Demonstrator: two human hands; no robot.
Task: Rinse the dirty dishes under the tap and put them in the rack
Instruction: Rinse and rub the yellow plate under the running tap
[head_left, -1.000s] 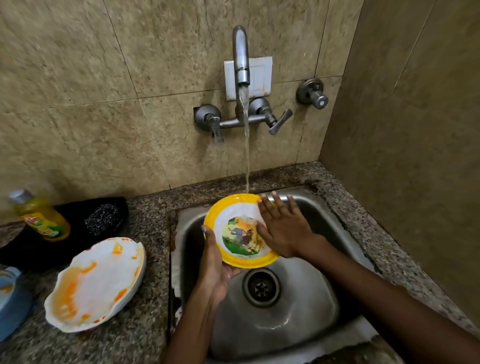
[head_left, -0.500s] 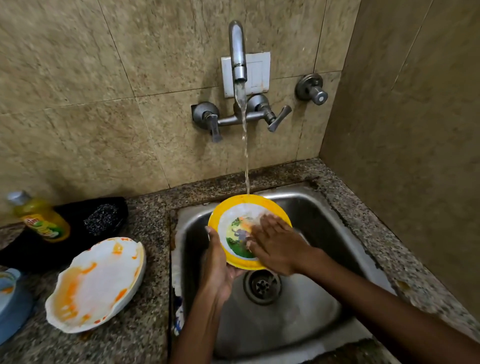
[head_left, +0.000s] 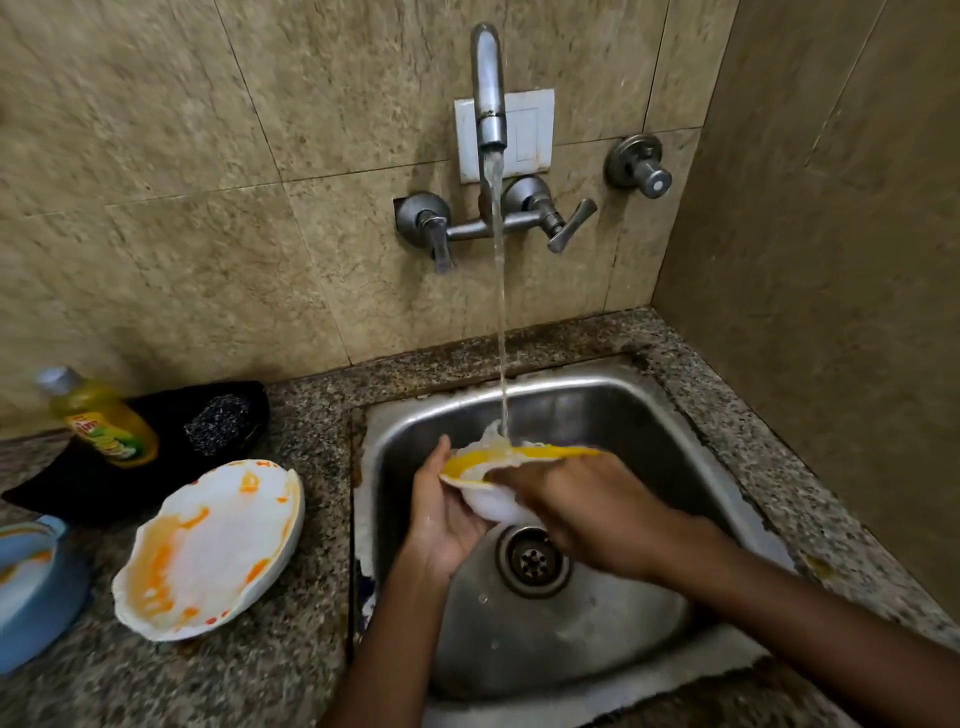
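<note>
Steel sink (head_left: 613, 410) walls ring the yellow-rimmed bowl (head_left: 511, 457); left hand (head_left: 441, 514) cups it, right hand (head_left: 582, 512) grips its rim; stained white plate (head_left: 218, 545) lies left.

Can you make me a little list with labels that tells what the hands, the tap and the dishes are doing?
tap: tap on, water falling onto the bowl
yellow-rimmed bowl: yellow-rimmed bowl held over the sink, nearly level
left hand: left hand holds the bowl from below
right hand: right hand lies across the bowl
white plate: white plate on the counter, orange stains, waiting
soap bottle: soap bottle beside a black scrubber
rack: not in view
</note>
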